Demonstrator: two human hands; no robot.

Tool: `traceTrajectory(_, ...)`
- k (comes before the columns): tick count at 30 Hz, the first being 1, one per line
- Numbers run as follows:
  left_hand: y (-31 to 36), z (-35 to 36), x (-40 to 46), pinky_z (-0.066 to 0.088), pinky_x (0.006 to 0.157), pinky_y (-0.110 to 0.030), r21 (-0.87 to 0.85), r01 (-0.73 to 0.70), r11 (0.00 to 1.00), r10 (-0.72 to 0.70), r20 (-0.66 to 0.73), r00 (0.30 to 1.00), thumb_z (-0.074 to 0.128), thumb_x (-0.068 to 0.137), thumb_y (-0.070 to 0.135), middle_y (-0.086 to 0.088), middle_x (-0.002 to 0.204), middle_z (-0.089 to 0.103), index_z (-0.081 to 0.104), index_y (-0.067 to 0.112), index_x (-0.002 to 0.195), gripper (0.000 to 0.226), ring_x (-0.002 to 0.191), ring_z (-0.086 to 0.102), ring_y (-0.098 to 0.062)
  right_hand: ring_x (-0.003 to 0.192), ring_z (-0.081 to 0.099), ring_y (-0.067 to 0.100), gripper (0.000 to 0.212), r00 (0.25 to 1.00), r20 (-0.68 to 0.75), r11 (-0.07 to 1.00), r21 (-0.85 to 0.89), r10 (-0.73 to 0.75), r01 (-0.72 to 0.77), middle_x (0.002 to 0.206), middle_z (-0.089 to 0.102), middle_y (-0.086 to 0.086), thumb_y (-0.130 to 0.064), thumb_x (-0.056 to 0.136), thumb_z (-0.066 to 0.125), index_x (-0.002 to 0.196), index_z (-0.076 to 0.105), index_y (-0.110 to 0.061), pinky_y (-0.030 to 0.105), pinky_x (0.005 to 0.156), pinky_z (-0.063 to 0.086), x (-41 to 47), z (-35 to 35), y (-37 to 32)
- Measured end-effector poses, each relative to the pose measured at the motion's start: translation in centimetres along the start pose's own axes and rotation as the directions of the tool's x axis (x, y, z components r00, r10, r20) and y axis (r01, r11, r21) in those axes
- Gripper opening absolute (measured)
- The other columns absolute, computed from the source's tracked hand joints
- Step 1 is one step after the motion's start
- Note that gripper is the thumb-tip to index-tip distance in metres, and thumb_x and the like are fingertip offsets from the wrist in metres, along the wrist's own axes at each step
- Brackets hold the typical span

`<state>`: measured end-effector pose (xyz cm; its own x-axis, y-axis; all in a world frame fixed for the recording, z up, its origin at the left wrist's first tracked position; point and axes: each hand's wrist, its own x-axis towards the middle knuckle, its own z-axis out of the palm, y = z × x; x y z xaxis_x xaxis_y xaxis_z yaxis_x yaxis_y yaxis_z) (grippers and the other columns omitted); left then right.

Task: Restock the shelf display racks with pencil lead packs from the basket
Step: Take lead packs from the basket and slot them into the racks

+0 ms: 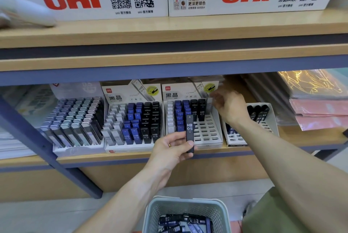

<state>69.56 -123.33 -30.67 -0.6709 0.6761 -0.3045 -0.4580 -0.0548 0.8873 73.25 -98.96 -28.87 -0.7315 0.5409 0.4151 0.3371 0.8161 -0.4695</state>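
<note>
Head view. Lower wooden shelf [131, 157] holds four white slotted display racks side by side; third rack [207, 135] has bare slots at front right, black packs standing behind. Left hand [172, 148] pinches upright black rectangular "HB 0.5" lead pack [189, 133] between thumb and fingers, just in front of third rack. Right hand [228, 106] reaches to that rack's rear right corner, fingers curled; whether it holds anything, cannot tell. Pale perforated plastic basket [154, 212] below on floor, packs inside. Pink folders [320, 112] stacked far right.
</note>
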Motion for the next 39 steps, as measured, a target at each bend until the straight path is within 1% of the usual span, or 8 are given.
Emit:
traceTrajectory(7, 0.2, 0.1, 0.0, 0.061, 0.081, -0.031, -0.02, -0.017, 1.0, 0.016, -0.022, 1.0, 0.072, 0.088, -0.005, -0.011, 0.09, 0.078, 0.068, 0.006, 0.107, 0.022, 0.092, 0.074, -0.03, 0.104, 0.062, 0.03, 0.033, 0.997, 0.053, 0.996, -0.066, 0.064, -0.06, 0.107, 0.068, 0.01, -0.006, 0.09, 0.065, 0.118, 0.073, -0.021, 0.032, 0.087, 0.051, -0.2, 0.1, 0.0)
traceTrajectory(10, 0.2, 0.1, -0.1, 0.059, 0.084, -0.033, -0.028, -0.022, 0.999, 0.021, -0.031, 0.999, 0.073, 0.088, -0.005, -0.01, 0.086, 0.077, 0.068, 0.006, 0.106, 0.022, 0.092, 0.073, -0.03, 0.088, 0.066, 0.022, 0.021, 0.992, 0.02, 0.985, 0.115, 0.124, -0.126, 0.089, 0.07, -0.002, -0.01, 0.09, 0.067, 0.107, 0.072, -0.022, 0.031, 0.079, 0.053, -0.7, -1.2, -2.4)
traceTrajectory(13, 0.3, 0.2, -0.1, 0.058, 0.084, -0.034, -0.015, -0.019, 1.0, 0.018, -0.041, 0.999, 0.074, 0.088, -0.004, -0.014, 0.093, 0.078, 0.069, 0.006, 0.106, 0.021, 0.093, 0.073, -0.03, 0.077, 0.072, 0.014, 0.01, 0.937, 0.294, 0.835, 0.455, 0.187, -0.309, 0.083, 0.076, -0.002, -0.023, 0.091, 0.074, 0.101, 0.074, -0.024, 0.029, 0.072, 0.058, -2.3, -2.4, -5.2)
traceTrajectory(17, 0.1, 0.3, 0.2, 0.059, 0.081, -0.032, 0.034, -0.008, 0.999, 0.009, -0.055, 0.998, 0.081, 0.082, 0.002, -0.019, 0.106, 0.076, 0.071, 0.006, 0.11, 0.03, 0.096, 0.073, -0.029, 0.079, 0.074, 0.02, 0.025, 0.877, 0.48, 0.75, 0.57, 0.029, -0.337, 0.086, 0.077, 0.009, -0.012, 0.088, 0.078, 0.111, 0.069, -0.015, 0.025, 0.07, 0.058, -4.0, -3.2, -6.5)
traceTrajectory(25, 0.4, 0.1, 0.0, 0.058, 0.092, -0.039, 0.115, 0.001, 0.993, 0.006, -0.062, 0.998, 0.079, 0.087, 0.013, -0.007, 0.098, 0.08, 0.077, 0.014, 0.11, 0.023, 0.097, 0.075, -0.025, 0.077, 0.075, 0.018, 0.021, 0.943, 0.257, 0.754, 0.572, 0.21, -0.324, 0.082, 0.076, 0.005, -0.005, 0.088, 0.075, 0.102, 0.069, -0.018, 0.036, 0.08, 0.062, -2.7, -4.4, -4.8)
traceTrajectory(29, -0.1, -0.5, 0.2, 0.059, 0.085, -0.034, 0.19, 0.04, 0.981, -0.024, -0.086, 0.996, 0.077, 0.091, 0.014, -0.006, 0.097, 0.08, 0.079, 0.018, 0.107, 0.017, 0.094, 0.075, -0.024, 0.071, 0.065, -0.004, 0.017, 0.985, 0.022, 0.91, 0.38, 0.169, -0.164, 0.085, 0.072, -0.007, -0.014, 0.089, 0.074, 0.101, 0.067, -0.024, 0.018, 0.071, 0.052, -2.4, -4.0, -3.4)
traceTrajectory(31, -0.3, -0.6, 0.3, 0.06, 0.084, -0.033, 0.211, 0.059, 0.976, -0.039, -0.099, 0.994, 0.076, 0.091, 0.013, 0.0, 0.096, 0.08, 0.079, 0.018, 0.106, 0.016, 0.096, 0.076, -0.023, 0.072, 0.065, -0.004, 0.016, 0.994, 0.006, 0.939, 0.329, 0.107, -0.103, 0.084, 0.071, -0.008, -0.012, 0.089, 0.072, 0.1, 0.066, -0.023, 0.009, 0.066, 0.047, -2.6, -3.3, -3.4)
traceTrajectory(39, -0.7, -0.9, 0.6, 0.058, 0.072, -0.024, 0.242, 0.097, 0.965, -0.069, -0.124, 0.99, 0.075, 0.092, 0.012, -0.001, 0.102, 0.079, 0.078, 0.019, 0.107, 0.017, 0.091, 0.076, -0.018, 0.081, 0.067, 0.007, 0.018, 0.997, 0.077, 0.976, 0.216, 0.011, -0.028, 0.085, 0.069, -0.009, -0.012, 0.09, 0.07, 0.099, 0.064, -0.026, 0.023, 0.076, 0.054, -2.6, -0.5, -3.4)
